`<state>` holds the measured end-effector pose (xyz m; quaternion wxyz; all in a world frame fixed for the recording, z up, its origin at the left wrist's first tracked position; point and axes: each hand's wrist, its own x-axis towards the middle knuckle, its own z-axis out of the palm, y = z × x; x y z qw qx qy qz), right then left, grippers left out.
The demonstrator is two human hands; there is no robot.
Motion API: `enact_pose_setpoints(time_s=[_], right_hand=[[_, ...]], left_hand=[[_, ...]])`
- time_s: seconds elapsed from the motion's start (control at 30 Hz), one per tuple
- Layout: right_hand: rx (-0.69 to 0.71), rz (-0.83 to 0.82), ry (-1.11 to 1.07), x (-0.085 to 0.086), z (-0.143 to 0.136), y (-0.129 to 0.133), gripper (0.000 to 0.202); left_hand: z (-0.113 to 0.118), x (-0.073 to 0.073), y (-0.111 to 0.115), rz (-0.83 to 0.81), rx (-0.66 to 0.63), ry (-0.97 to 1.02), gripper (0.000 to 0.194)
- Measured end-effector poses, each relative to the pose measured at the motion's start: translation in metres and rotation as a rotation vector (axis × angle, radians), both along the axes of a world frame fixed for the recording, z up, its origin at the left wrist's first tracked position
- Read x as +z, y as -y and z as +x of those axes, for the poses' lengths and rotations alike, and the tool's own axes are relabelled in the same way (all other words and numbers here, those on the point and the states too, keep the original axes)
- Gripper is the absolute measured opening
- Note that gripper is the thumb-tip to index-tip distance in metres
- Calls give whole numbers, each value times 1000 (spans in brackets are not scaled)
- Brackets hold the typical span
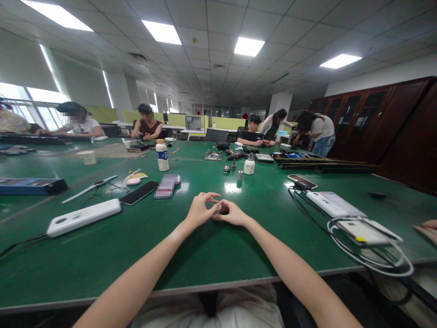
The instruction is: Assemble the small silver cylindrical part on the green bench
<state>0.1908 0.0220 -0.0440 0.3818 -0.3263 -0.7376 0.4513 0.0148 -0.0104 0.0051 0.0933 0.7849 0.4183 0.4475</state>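
Over the green table (191,255), my left hand (200,210) and my right hand (235,214) meet with curled fingers. Between their fingertips is a small silvery piece (218,209), mostly covered, so its kind does not show. Both hands appear closed on it. Just beyond them stands a short grey metal cylinder (240,176). Farther back are a shiny metal part (226,169), a dark bit-like piece (234,165) and a small white bottle (249,166).
On the left lie a black phone (139,193), a long white device (83,217) and a watch-like strap (90,187). A drink bottle (162,157) stands behind. White devices (336,205) with looped cables are at right. Another person's hand (428,230) rests at the right edge.
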Motion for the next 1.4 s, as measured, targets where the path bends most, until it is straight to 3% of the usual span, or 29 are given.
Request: enact_pose_setpoints(time_s=[0.53, 0.9, 1.4], right_hand=[[-5, 11, 4, 0, 0, 0, 50], [-18, 12, 34, 2, 1, 1, 48], [-14, 2, -5, 4, 0, 4, 51]], left_hand=[[-2, -4, -2, -38, -35, 5, 28], [-2, 0, -1, 8, 51, -30, 25], [-2, -1, -3, 1, 33, -24, 25]])
